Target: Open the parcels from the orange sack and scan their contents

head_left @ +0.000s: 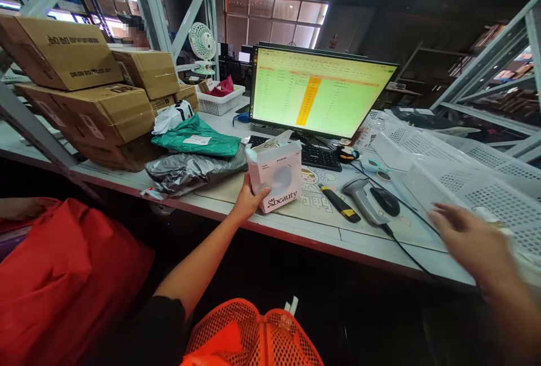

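Observation:
My left hand (249,199) grips a small white box (276,177) marked "Sbeauty" by its lower left side, holding it upright at the front edge of the desk. A paper with handwriting (273,141) sticks up at the top of the box. Over the right end of the desk, beside the white perforated baskets (473,185), hovers my right hand (469,236), blurred by motion; its fingers are too smeared to read. Between the hands lie a yellow and black box cutter (339,203), a grey barcode scanner (364,199) and a black mouse (385,201).
A monitor (316,89) with a spreadsheet stands behind a keyboard (319,156). To the left are stacked cardboard boxes (84,106), a green parcel (198,136) and a silver parcel (190,171). A red bag (71,276) sits at the lower left. A person (136,32) is in the background.

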Demonstrator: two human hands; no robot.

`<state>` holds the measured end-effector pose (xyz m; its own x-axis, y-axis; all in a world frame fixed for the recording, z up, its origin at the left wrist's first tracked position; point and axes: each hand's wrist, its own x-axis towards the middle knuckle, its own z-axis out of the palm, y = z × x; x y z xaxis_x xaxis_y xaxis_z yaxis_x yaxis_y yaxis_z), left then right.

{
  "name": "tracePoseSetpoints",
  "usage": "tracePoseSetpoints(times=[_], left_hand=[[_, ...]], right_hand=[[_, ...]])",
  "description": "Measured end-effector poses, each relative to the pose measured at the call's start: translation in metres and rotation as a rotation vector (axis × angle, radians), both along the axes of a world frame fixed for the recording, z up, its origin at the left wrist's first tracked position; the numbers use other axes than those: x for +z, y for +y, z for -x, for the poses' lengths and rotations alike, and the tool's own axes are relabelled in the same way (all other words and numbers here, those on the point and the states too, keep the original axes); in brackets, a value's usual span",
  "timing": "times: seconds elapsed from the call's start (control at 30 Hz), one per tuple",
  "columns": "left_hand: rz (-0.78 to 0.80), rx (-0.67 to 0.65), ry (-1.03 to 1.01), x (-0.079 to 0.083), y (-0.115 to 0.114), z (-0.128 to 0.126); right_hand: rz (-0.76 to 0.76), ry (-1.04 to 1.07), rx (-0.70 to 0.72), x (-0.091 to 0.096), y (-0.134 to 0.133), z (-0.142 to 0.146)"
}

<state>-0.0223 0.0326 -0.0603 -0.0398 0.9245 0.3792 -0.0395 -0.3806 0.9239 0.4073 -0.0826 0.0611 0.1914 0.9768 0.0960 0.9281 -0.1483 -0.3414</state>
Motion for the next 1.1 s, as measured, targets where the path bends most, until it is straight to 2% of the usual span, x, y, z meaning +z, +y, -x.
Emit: tracePoseSetpoints(times=[0.07, 0.1, 0.2, 0.27, 0.4, 0.53, 0.6, 0.7, 0.8, 0.87, 0.97, 1.03, 1.1], left_hand=[[-0.001, -0.084, 0.098, -0.003, -0.002, -0.001], [-0.001, -0.122, 0.142, -0.004, -0.004, 0.0], [-0.001, -0.212, 0.217, -0.004, -0.007, 0.003], [-0.054, -0.234, 0.229, -0.004, -0.006, 0.005], [-0.242, -0.096, 0.332, -0.009, -0.005, 0.005], [-0.352, 0.068, 0.487, -0.017, -0.013, 0.004], [-0.432, 0.083, 0.545, -0.018, -0.019, 0.005], [-0.491, -0.03, 0.58, -0.016, -0.026, 0.007], [-0.43, -0.165, 0.571, -0.011, -0.031, 0.008], [-0.371, -0.194, 0.555, -0.008, -0.033, 0.009], [-0.301, -0.191, 0.542, -0.005, -0.035, 0.008], [-0.282, -0.187, 0.544, -0.004, -0.035, 0.008], [-0.295, -0.182, 0.537, -0.004, -0.034, 0.007]], right_hand=[[-0.047, -0.078, -0.167, -0.008, 0.028, 0.016], [-0.016, -0.117, -0.205, -0.014, 0.045, 0.027], [0.093, -0.185, -0.222, -0.032, 0.094, 0.06], [0.118, -0.224, -0.288, -0.039, 0.112, 0.074], [0.171, -0.22, -0.449, -0.044, 0.118, 0.081], [0.233, -0.222, -0.467, -0.048, 0.12, 0.077], [0.246, -0.236, -0.467, -0.045, 0.122, 0.074], [0.216, -0.217, -0.429, -0.025, 0.124, 0.07], [0.131, -0.009, -0.305, 0.016, 0.114, 0.075], [0.136, 0.121, -0.152, 0.048, 0.103, 0.086], [0.307, 0.121, 0.118, 0.085, 0.089, 0.11], [0.409, 0.089, 0.251, 0.096, 0.086, 0.127], [0.401, 0.07, 0.3, 0.097, 0.089, 0.14]])
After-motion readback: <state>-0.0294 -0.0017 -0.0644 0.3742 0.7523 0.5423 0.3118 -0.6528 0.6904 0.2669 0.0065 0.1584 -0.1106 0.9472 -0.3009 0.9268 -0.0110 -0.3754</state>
